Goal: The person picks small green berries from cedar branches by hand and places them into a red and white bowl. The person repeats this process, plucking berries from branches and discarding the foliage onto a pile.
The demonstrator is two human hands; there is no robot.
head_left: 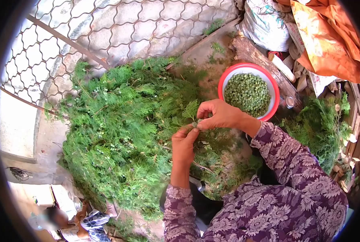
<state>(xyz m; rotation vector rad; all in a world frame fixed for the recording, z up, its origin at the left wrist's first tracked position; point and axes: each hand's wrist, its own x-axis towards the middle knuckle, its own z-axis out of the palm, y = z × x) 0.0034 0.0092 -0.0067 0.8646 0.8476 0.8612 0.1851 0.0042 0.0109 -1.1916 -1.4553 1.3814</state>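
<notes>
My left hand [183, 146] is closed, its thumb and fingertips pinching a small green sprig [191, 109] whose feathery tip points up. My right hand [220, 115] meets it fingertip to fingertip. Between its thumb and forefinger is a small pale-green cone [197, 122], partly covered by the fingers. Just beyond my right hand stands a red-rimmed bowl [221, 85] with a white inside, holding many small green cones [248, 94]. A large heap of cut evergreen branches [119, 133] spreads in front and to the left of my hands.
A wire mesh panel [131, 30] borders the far left side. At the upper right are a log [256, 56], a white sack [264, 26] and an orange sheet [329, 36]. More branches [319, 127] lie at right beside firewood [359, 117]. Another person [85, 226] is at lower left.
</notes>
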